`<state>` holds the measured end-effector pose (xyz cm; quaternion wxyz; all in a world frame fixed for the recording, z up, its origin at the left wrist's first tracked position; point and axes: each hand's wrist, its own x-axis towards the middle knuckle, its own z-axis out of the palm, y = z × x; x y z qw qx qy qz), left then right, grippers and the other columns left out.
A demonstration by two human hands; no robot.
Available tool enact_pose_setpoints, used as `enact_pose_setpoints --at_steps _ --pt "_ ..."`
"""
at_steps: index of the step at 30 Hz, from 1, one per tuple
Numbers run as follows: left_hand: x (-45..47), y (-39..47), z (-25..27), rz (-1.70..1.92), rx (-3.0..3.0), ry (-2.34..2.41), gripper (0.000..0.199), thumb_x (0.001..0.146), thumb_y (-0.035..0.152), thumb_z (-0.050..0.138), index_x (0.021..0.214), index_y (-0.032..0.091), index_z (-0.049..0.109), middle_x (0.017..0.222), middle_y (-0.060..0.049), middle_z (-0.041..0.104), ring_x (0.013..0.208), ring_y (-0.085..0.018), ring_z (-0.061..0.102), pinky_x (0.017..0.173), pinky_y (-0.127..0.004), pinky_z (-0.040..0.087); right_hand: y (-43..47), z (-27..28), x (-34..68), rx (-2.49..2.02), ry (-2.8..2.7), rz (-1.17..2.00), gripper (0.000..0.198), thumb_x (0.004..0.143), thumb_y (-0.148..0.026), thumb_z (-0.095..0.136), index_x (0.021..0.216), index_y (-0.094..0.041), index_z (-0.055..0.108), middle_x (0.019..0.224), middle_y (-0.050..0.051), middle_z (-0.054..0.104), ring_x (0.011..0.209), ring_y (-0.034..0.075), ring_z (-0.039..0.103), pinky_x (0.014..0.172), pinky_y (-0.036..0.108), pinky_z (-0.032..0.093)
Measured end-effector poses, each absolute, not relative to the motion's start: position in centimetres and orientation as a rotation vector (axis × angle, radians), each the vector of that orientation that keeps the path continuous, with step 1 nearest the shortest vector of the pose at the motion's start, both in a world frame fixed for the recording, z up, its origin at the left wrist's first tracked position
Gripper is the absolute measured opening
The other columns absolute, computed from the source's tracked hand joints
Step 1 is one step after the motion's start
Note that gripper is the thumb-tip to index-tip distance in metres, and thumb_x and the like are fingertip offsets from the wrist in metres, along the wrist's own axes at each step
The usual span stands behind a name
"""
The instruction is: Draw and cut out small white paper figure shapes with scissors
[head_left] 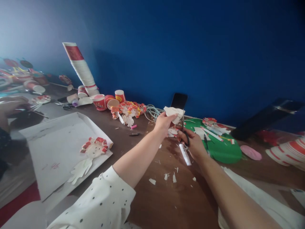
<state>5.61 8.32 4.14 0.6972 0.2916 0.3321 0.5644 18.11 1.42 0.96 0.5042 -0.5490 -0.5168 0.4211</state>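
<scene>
My left hand (165, 122) pinches a small piece of white paper (173, 111) above the brown table. In my right hand (192, 141) is a pair of scissors (186, 135), its blades pointing up at the paper's right edge; whether they touch it I cannot tell. Just under my hands lies a white glue stick (185, 154). Behind the left hand, a red and white paper cutout (172, 131) is partly hidden. White paper scraps (166, 176) are scattered on the table nearer to me.
A dark phone (179, 100) leans against the blue wall. Left stand paper cups (99, 102), a tall cup stack (82, 66) and a heap of cutouts (131, 109). A green sheet (226, 152) holds pens at right. Another person's hand (13, 103) is at far left.
</scene>
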Motion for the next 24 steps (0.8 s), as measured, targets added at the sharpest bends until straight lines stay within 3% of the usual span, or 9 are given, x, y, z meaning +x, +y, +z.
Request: enact_pose_setpoints --at_steps 14,24 --pt "5.81 8.34 4.06 1.249 0.651 0.745 0.015 0.071 0.011 0.070 0.085 0.014 0.065 0.081 -0.007 0.069 0.065 -0.015 0.065 0.069 -0.031 0.054 1.50 0.77 18.49 -1.355 -1.327 0.914 0.049 0.074 -0.054 0.071 0.108 -0.019 0.073 0.063 0.000 0.059 0.059 0.013 0.050 0.056 0.027 0.039" --pt "5.89 8.65 3.32 1.270 0.783 0.786 0.024 0.068 0.018 0.076 0.089 0.016 0.066 0.089 -0.009 0.072 0.073 -0.019 0.068 0.075 -0.036 0.055 1.50 0.82 18.54 -1.354 -1.320 0.915 0.048 0.076 -0.053 0.070 0.109 -0.019 0.073 0.061 -0.002 0.057 0.058 0.013 0.047 0.055 0.027 0.036"
